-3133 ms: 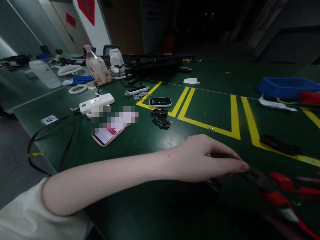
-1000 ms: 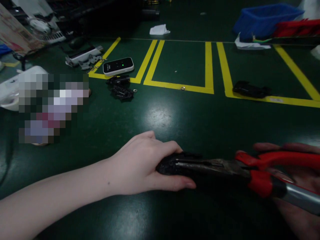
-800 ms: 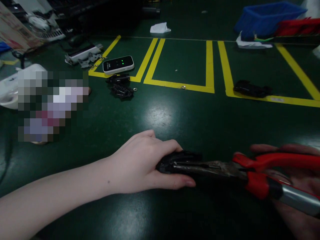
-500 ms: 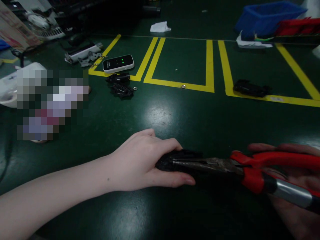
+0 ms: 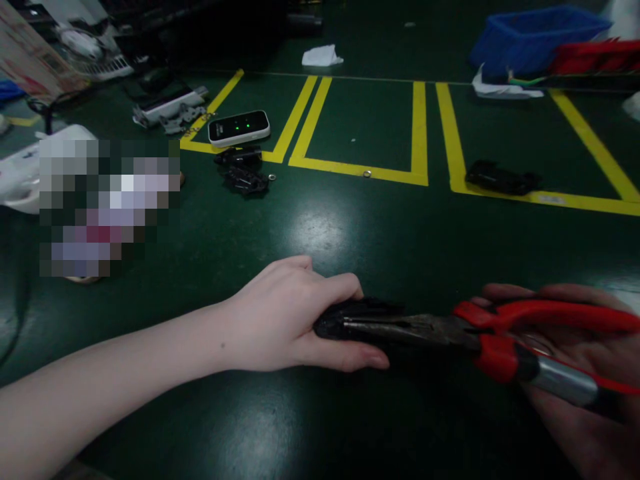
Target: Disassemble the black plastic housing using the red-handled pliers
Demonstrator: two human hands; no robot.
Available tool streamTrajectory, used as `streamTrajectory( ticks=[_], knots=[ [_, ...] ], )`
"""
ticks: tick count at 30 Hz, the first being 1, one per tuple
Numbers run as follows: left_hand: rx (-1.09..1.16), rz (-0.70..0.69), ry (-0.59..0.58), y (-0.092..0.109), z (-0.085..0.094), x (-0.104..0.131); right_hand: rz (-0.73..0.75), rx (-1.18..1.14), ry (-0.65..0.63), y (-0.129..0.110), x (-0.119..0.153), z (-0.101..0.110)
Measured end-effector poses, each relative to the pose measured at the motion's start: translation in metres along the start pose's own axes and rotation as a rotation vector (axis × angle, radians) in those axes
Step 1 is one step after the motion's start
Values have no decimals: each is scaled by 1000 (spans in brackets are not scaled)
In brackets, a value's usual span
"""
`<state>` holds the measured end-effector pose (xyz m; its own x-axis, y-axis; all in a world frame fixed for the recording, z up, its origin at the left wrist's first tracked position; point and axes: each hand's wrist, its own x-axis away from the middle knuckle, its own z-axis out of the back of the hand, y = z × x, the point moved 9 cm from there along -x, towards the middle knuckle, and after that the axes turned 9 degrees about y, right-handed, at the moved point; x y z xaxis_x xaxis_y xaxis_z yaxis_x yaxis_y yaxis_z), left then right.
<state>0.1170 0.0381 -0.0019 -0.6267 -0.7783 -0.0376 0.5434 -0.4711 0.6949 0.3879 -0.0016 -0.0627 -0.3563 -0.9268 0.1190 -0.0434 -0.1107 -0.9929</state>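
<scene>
My left hand grips a black plastic part, thumb along the near side and fingers over the far side. Long-nose pliers with red handles lie across my right hand, whose fingers curl behind the upper handle. The jaws point left and their tips touch the black part or sit just inside it. Exactly what lies between the tips is too dark to make out. Part of the black piece is hidden by my left fingers.
Black parts and a small ring lie beyond my left hand, near a white-edged device with green lights. Another ring rests on yellow tape. A further black part and a blue bin are at the right.
My right hand and the pliers' handles have shifted slightly left, and more of the palm shows. My left hand still holds the black part in nearly the same place.
</scene>
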Motion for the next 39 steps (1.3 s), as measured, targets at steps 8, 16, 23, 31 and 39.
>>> streamTrajectory(
  ticks=[8,16,23,31,39],
  knots=[
    [14,-64,-24,1,2,-2,-126,25,-2,-17,8,-33],
    [50,-90,-49,1,1,-2,-97,1,-22,-22,4,-33],
    [27,-75,-59,0,0,-3,-120,-18,-82,-28,4,-56],
    [9,-80,-55,-1,1,-3,-95,-37,-61,-26,5,-50],
    [36,-76,-51,-1,4,-2,-126,58,17,-20,-1,-36]
  ],
)
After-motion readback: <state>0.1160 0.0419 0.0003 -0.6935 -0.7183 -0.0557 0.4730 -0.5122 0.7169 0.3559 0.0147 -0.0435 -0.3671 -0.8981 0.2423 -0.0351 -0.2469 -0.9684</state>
